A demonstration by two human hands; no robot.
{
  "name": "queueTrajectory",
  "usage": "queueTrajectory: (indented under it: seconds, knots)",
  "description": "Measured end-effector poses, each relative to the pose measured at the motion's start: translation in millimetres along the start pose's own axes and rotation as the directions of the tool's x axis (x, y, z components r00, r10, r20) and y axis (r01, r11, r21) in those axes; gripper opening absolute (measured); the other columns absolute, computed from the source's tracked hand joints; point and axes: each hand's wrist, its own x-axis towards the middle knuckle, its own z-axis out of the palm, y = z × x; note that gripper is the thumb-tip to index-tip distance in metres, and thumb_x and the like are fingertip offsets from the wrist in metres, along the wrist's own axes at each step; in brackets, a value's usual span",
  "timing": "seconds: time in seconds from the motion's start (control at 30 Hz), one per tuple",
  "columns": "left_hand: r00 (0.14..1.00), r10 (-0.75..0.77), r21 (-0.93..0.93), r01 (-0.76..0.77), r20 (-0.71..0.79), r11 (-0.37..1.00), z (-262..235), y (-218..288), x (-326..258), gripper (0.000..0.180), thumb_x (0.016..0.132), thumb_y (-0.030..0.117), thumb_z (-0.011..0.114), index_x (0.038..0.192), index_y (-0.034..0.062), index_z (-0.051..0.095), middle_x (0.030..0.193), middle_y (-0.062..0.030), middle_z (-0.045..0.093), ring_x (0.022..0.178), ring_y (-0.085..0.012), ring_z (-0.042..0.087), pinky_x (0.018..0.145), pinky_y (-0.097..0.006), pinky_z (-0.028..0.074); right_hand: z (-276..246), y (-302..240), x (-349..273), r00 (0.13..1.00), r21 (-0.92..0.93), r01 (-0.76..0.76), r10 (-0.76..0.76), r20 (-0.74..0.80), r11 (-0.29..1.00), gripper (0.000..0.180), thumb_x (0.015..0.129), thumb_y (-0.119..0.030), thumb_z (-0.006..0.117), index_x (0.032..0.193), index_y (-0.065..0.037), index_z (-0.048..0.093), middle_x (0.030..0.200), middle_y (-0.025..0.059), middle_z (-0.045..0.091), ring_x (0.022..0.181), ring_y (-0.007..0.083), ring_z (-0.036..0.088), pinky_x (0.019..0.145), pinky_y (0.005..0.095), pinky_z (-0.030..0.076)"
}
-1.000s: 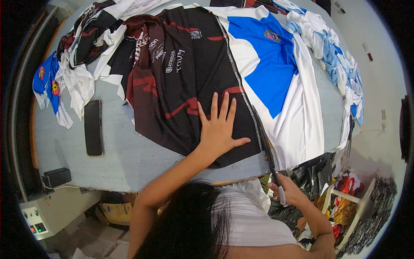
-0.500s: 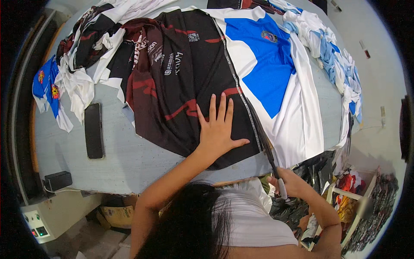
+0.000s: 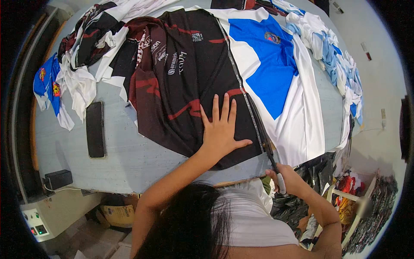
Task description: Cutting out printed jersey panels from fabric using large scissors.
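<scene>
My left hand (image 3: 217,137) lies flat with spread fingers on a black and dark-red printed fabric piece (image 3: 207,77). My right hand (image 3: 291,179) is closed around the pale handle of a pair of scissors (image 3: 281,183) at the table's near edge. Their dark blades point away from me, at the lower end of the black fabric's right edge. A narrow printed strip (image 3: 241,86) runs along that edge. To its right lies a white and blue fabric piece (image 3: 271,64) with a small crest. How far the blades are apart cannot be made out.
A black phone (image 3: 95,129) and a small black box (image 3: 58,178) lie on the grey table (image 3: 116,159) at left. Fabric heaps (image 3: 77,86) line the left and far sides; white and light-blue cloth (image 3: 327,56) hangs at right. Below right stands a shelf with coloured cloth (image 3: 349,185).
My right hand and the scissors have shifted slightly away from me. The left hand stays spread on the black fabric. The whole view has shifted slightly.
</scene>
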Motion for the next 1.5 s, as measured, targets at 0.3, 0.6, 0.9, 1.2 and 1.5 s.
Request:
queueTrajectory:
  seconds: [0.3, 0.6, 0.9, 1.2, 1.5]
  knots:
    - [0.999, 0.002, 0.011, -0.002, 0.041, 1.0, -3.8, -2.3, 1.1, 0.118, 0.051, 0.072, 0.065, 0.138, 0.0017, 0.028, 0.147, -0.018, 0.016, 0.136, -0.0378, 0.01, 0.099, -0.067, 0.012, -22.5, 46.4, -36.7, 0.96, 0.412, 0.049, -0.156, 0.23, 0.91, 0.039, 0.09, -0.036, 0.055, 0.101, 0.001, 0.047, 0.07, 0.0043, 0.054, 0.059, 0.012, 0.054, 0.055, 0.0272, 0.045]
    - [0.985, 0.033, 0.042, -0.041, 0.17, 0.998, -10.3, -4.8, 1.4, 0.121, 0.05, 0.072, 0.065, 0.142, 0.007, 0.023, 0.149, -0.0186, 0.01, 0.137, -0.0392, 0.006, 0.098, -0.069, 0.011, 23.8, 99.1, -71.1, 0.992, 0.596, -0.017, -0.06, 0.109, 0.803, 0.038, 0.077, -0.025, 0.073, 0.098, -0.001, 0.052, 0.083, 0.0033, 0.051, 0.076, 0.0108, 0.047, 0.067, 0.0266, 0.04]
    - [0.964, 0.027, 0.051, -0.042, 0.265, 0.998, -16.2, -3.1, 4.1, 0.123, 0.053, 0.076, 0.063, 0.143, 0.0059, 0.017, 0.149, -0.02, 0.002, 0.137, -0.0412, 0.0, 0.096, -0.072, 0.006, 40.1, 113.3, -68.3, 0.988, 0.452, 0.131, -0.155, 0.017, 0.882, 0.042, 0.075, -0.033, 0.074, 0.093, -0.002, 0.053, 0.077, 0.0043, 0.049, 0.072, 0.0131, 0.046, 0.063, 0.0286, 0.039]
    - [0.966, 0.032, 0.047, -0.045, 0.258, 0.998, -16.6, -1.5, 1.6, 0.118, 0.056, 0.075, 0.061, 0.143, 0.0065, 0.019, 0.149, -0.0201, 0.004, 0.137, -0.0402, 0.001, 0.098, -0.07, 0.003, 33.9, 100.9, -75.9, 0.983, 0.42, 0.078, -0.141, 0.121, 0.904, 0.051, 0.077, -0.045, 0.068, 0.091, 0.0, 0.049, 0.078, 0.008, 0.049, 0.073, 0.0162, 0.045, 0.064, 0.0313, 0.04]
    - [0.964, 0.165, -0.004, -0.167, 0.209, 0.986, 4.5, 39.8, -26.7, 0.098, 0.072, 0.069, 0.051, 0.139, 0.0002, 0.027, 0.145, -0.0226, 0.018, 0.137, -0.035, 0.014, 0.104, -0.062, 0.005, 42.5, 102.7, -83.9, 0.968, 0.359, 0.112, -0.183, 0.171, 0.927, 0.051, 0.08, -0.046, 0.065, 0.092, 0.001, 0.049, 0.078, 0.0124, 0.049, 0.072, 0.0207, 0.048, 0.065, 0.0328, 0.04]
